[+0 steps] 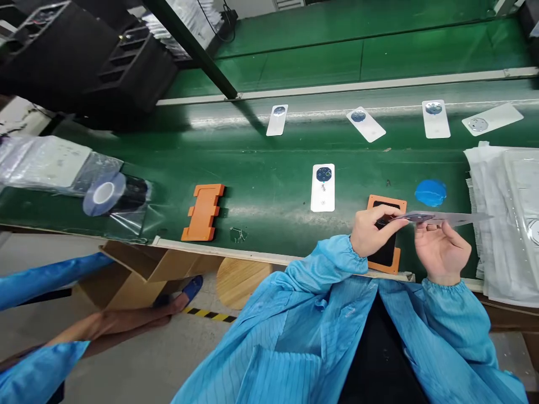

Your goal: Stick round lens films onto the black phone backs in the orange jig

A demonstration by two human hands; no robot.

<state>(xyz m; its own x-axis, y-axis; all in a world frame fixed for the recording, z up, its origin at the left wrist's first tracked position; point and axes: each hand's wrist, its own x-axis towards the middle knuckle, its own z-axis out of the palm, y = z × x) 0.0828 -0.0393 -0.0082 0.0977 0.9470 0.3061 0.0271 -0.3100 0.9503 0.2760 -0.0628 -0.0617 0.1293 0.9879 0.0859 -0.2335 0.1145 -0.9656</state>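
A thin phone back panel (452, 218), seen nearly edge-on with a dark round camera area, is held level above the bench. My left hand (377, 229) pinches its left end between thumb and fingers. Palm up, my right hand (442, 251) supports it from below, with curled fingertips against its underside. Under my left hand lies an orange fixture with a black pad (384, 252), partly hidden. White phone back panels with round camera areas lie on the green bench, the nearest one (323, 193) to the left of my hands.
A blue round patch (430, 193) lies beyond my right hand. Stacked clear trays in plastic (501, 224) stand at right. Leftward are an orange holder (203, 212), a film roll (105, 193) and black bins (122, 73). Another person's blue sleeve (46, 370) shows lower left, near a carton (126, 280).
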